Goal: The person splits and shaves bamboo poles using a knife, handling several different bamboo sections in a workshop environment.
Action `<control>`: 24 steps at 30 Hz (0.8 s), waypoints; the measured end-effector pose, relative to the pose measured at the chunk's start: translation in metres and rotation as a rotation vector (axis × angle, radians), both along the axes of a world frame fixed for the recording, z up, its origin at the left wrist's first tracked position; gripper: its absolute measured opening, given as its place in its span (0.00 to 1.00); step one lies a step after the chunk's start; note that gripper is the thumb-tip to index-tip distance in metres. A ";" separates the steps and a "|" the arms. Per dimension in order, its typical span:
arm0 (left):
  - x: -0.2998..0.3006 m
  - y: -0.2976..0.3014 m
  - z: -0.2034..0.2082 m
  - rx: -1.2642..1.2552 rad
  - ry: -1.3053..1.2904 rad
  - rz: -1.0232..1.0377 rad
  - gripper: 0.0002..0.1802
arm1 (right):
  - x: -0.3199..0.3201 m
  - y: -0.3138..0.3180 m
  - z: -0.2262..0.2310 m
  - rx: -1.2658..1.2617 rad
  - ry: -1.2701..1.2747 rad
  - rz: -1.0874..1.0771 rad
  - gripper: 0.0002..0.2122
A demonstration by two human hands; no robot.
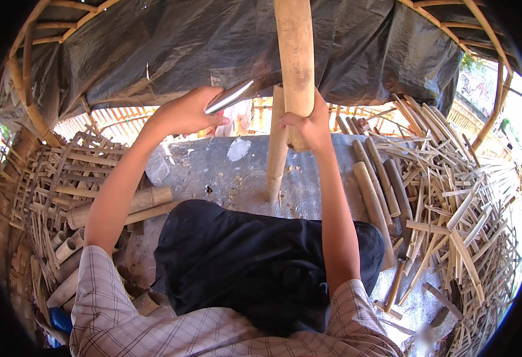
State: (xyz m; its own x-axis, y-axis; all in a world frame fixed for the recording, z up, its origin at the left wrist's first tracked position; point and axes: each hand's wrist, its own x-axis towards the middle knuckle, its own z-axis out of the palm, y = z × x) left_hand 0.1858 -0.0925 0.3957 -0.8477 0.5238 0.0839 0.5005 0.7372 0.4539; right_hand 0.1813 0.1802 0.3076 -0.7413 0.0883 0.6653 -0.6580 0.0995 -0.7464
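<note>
My right hand (pixel 311 128) is wrapped around the lower part of a thick bamboo pole (pixel 295 59), which stands upright and runs out of the top of the view. My left hand (pixel 189 112) is closed on a long-bladed knife (pixel 231 97). Shiny metal shows beside that hand, and a darker stretch reaches toward the pole's left side. Whether the blade touches the pole I cannot tell. Just behind the held pole, a thinner bamboo piece (pixel 276 166) stands nearly upright on the grey metal sheet (pixel 231 172). A black cloth (pixel 243 256) covers my lap.
Cut bamboo lengths (pixel 371 190) and a dark-bladed tool (pixel 399 250) lie to my right, beside a heap of split bamboo strips (pixel 469 220). At left are more bamboo tubes (pixel 124 205) and a slatted bamboo stack (pixel 76 166). Black plastic sheeting (pixel 172 53) hangs ahead.
</note>
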 end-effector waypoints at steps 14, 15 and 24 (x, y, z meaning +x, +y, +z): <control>-0.014 0.011 -0.002 -0.042 0.034 0.012 0.20 | 0.013 0.012 0.004 -0.050 -0.005 0.044 0.23; -0.015 0.013 -0.002 -0.040 0.037 0.005 0.20 | 0.013 0.014 0.004 -0.048 -0.004 0.042 0.23; -0.014 0.018 0.000 -0.028 0.021 -0.031 0.17 | 0.012 0.015 0.004 -0.126 -0.054 0.072 0.22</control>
State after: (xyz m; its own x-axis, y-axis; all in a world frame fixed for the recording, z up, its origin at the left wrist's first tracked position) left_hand 0.1715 -0.0745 0.3954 -0.8292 0.5523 0.0863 0.5326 0.7335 0.4223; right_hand 0.1934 0.1955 0.3114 -0.7834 0.1136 0.6110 -0.6183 -0.0433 -0.7847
